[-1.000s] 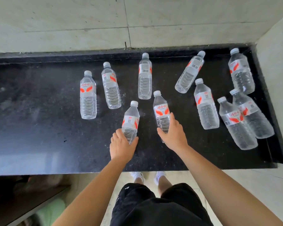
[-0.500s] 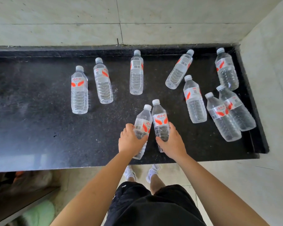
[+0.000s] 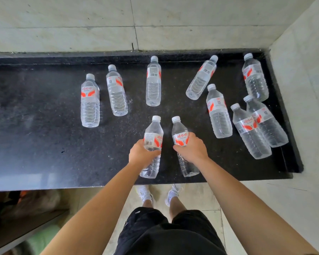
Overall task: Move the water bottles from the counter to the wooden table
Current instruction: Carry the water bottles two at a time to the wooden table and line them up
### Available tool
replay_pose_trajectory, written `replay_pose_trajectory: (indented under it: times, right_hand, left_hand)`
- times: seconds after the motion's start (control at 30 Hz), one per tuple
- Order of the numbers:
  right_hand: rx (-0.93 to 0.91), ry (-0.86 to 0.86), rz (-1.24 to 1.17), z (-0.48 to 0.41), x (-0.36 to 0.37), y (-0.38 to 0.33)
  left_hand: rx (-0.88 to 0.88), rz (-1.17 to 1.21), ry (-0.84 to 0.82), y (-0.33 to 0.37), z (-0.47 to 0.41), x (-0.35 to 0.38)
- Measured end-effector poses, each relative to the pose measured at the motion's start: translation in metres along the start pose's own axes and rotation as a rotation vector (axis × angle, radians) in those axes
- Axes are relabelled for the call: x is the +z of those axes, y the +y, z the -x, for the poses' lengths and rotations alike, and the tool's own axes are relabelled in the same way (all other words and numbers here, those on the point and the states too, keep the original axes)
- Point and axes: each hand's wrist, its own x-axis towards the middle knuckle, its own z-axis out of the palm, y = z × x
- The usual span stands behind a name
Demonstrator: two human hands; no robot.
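Clear water bottles with white caps and red-and-white labels stand on a black stone counter [image 3: 44, 144]. My left hand [image 3: 142, 153] grips one bottle [image 3: 152, 137] around its middle. My right hand [image 3: 192, 149] grips a second bottle [image 3: 180, 135] just below its label. Both held bottles are near the counter's front edge, side by side and apart. Several more bottles remain behind them: one at the far left [image 3: 90, 102], one beside it [image 3: 116, 91], one in the middle [image 3: 153, 81], a tilted one [image 3: 202, 78], and a cluster at the right [image 3: 250, 131]. The wooden table is not in view.
A pale tiled wall runs behind the counter and a pale wall [image 3: 306, 107] closes its right end. Below the front edge I see my black shorts, white shoes [image 3: 145, 195] and a tiled floor. A dark shelf with a green object [image 3: 42, 238] lies at lower left.
Both hands have closed around their bottles and drawn them toward the counter's front edge. The two bottles, close together half a second ago, now stand a little apart.
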Motion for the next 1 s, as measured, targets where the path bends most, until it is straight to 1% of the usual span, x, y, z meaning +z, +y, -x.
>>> replay_pose_trajectory:
  times: [0.07,0.13,0.27,0.4,0.47,0.5,0.6,0.67,0.77,0.87,1.0]
  right_hand:
    - [-0.041,-0.017,0.001,0.005,-0.006,-0.007]
    - [-0.109,-0.012,-0.014,0.013,-0.014,-0.020]
    - [-0.229,0.005,-0.068,0.028,-0.038,-0.061]
    - [-0.397,0.043,-0.148,0.042,-0.064,-0.109]
    - [-0.489,0.059,-0.186,0.049,-0.076,-0.129]
    - [-0.535,0.068,-0.208,0.052,-0.080,-0.136]
    - [-0.704,0.057,-0.264,0.067,-0.088,-0.155]
    - [-0.795,0.015,-0.300,0.078,-0.088,-0.162]
    - [-0.920,-0.042,-0.299,0.099,-0.079,-0.168]
    - [-1.056,-0.088,-0.254,0.131,-0.066,-0.174]
    - [-1.243,-0.208,-0.238,0.197,-0.036,-0.188]
  left_hand:
    - [-0.029,0.141,0.032,-0.005,0.001,-0.017]
    - [-0.044,0.321,0.023,-0.007,0.002,-0.041]
    - [0.093,0.626,-0.028,0.012,0.018,-0.098]
    - [0.209,0.837,0.014,0.042,0.046,-0.141]
    - [0.246,0.931,0.067,0.053,0.065,-0.153]
    - [0.255,0.962,0.112,0.055,0.075,-0.155]
    - [0.280,0.974,0.352,0.051,0.110,-0.154]
    - [0.241,0.925,0.538,0.041,0.131,-0.146]
    - [0.154,0.917,0.798,0.019,0.166,-0.136]
    - [0.083,0.882,0.985,-0.009,0.210,-0.137]
    - [0.092,0.925,1.212,-0.047,0.291,-0.145]
